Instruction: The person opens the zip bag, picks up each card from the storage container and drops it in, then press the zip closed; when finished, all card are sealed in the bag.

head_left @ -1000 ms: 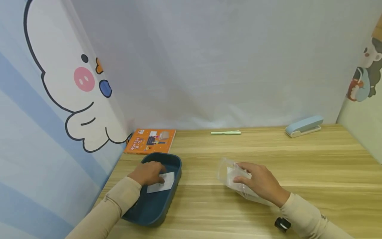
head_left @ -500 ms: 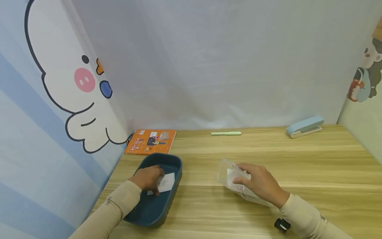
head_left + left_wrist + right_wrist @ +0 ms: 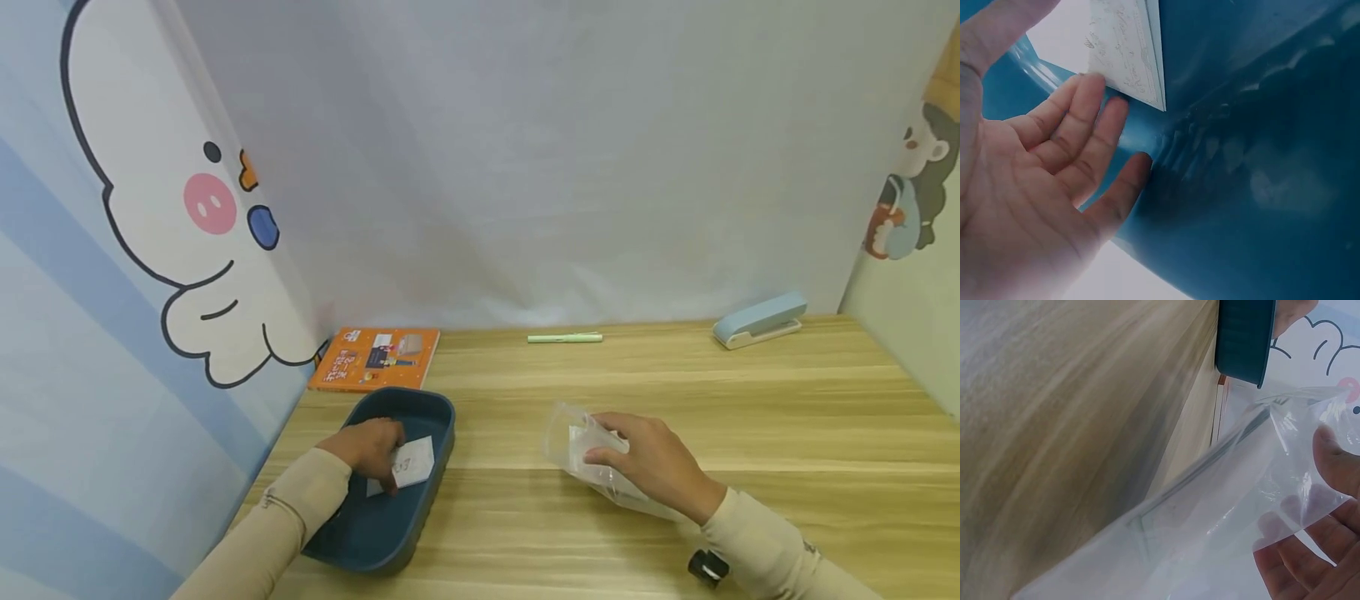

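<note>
My left hand [image 3: 371, 450] reaches down into a dark blue bin [image 3: 367, 546], its fingers and thumb around the left end of some white paper slips [image 3: 414, 462]. In the left wrist view the slips [image 3: 1125, 53] carry fine printing and marks. Fingertips are right at their edge there, and the thumb's tip runs out of the picture. Over the table, my right hand [image 3: 656, 462] grips a clear plastic bag [image 3: 558, 433] near its mouth, thumb on one side and fingers on the other. A white sheet [image 3: 581, 446] shows inside the bag.
An orange book [image 3: 375, 358] lies behind the bin. A pale green pen [image 3: 565, 338] and a light blue stapler [image 3: 759, 321] are along the table's back. A small black object [image 3: 708, 567] sits beside the right sleeve. Printed cloth walls stand behind and at both sides.
My left hand has drawn back slightly to the left over the slips, and its fingers have curled at their left end, showing more of the printed face. The right hand and bag stay put.
</note>
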The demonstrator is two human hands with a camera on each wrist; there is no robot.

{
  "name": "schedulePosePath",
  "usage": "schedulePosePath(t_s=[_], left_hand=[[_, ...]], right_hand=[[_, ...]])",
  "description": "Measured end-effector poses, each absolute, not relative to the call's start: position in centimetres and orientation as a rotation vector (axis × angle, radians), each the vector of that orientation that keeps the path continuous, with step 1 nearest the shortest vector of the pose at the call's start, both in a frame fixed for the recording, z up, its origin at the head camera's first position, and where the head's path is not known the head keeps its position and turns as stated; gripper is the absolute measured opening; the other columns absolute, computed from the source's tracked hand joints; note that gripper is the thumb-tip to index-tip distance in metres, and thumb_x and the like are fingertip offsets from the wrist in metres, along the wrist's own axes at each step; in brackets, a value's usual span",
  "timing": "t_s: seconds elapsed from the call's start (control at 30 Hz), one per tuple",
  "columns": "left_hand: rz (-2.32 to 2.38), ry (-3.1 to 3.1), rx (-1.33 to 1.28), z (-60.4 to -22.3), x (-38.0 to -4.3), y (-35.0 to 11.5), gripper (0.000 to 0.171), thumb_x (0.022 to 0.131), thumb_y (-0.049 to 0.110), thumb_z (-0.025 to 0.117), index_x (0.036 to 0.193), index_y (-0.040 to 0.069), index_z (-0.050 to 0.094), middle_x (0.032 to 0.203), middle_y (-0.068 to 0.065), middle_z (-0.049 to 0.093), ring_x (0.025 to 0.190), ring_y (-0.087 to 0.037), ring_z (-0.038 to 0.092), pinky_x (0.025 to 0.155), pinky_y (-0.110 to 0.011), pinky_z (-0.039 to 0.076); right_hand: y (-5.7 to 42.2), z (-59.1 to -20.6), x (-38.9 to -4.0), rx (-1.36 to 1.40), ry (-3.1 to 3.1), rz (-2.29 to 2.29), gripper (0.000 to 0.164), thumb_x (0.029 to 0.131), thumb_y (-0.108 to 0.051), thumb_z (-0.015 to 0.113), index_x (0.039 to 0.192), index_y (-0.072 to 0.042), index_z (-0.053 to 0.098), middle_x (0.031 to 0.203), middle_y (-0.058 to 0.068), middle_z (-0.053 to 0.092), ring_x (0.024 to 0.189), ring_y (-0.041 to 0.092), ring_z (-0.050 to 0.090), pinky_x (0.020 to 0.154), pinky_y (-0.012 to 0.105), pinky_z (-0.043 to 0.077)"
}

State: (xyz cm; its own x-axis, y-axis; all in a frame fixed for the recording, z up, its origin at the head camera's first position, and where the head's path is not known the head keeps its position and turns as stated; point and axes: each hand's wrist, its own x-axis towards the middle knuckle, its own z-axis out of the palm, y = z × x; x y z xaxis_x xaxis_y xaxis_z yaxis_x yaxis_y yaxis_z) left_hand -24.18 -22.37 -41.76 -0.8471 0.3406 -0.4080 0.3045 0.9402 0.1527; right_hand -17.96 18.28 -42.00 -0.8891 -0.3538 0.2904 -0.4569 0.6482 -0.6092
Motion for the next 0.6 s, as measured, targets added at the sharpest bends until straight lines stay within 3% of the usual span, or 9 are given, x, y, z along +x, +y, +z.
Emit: schedulePosePath(t_s=[0.2, 0.43, 0.6], left_hand=[[0.145, 2.647, 0.464, -41.64, -24.07, -22.18, 0.054, 0.064, 0.021, 0.097, 0.103, 0.009, 0.063, 0.097, -0.005, 0.053, 0.086, -0.021, 0.051, 0.083, -0.045, 0.049], [0.142, 2.638, 0.418, -41.63, -24.10, -21.96, 0.067, 0.063, 0.023, 0.097, 0.116, 0.006, 0.059, 0.103, -0.008, 0.058, 0.088, -0.021, 0.054, 0.086, -0.046, 0.049], [0.183, 2.623, 0.389, -41.86, -24.03, -21.95, 0.057, 0.066, 0.019, 0.093, 0.110, 0.006, 0.059, 0.088, -0.004, 0.060, 0.079, -0.020, 0.055, 0.076, -0.043, 0.050]], right_hand=[[18.27, -41.83, -17.83, 0.684, -2.711, 1.058, 0.050, 0.087, -0.034, 0.077, 0.125, -0.003, 0.069, 0.117, 0.010, 0.071, 0.100, 0.028, 0.069, 0.078, 0.046, 0.055], [18.29, -41.89, -17.80, 0.688, -2.716, 1.045, 0.048, 0.086, -0.033, 0.078, 0.124, -0.004, 0.070, 0.118, 0.008, 0.071, 0.103, 0.025, 0.068, 0.081, 0.046, 0.055], [18.34, -41.77, -17.76, 0.681, -2.714, 1.037, 0.047, 0.086, -0.033, 0.078, 0.123, -0.005, 0.070, 0.118, 0.008, 0.071, 0.104, 0.025, 0.068, 0.082, 0.046, 0.055]])
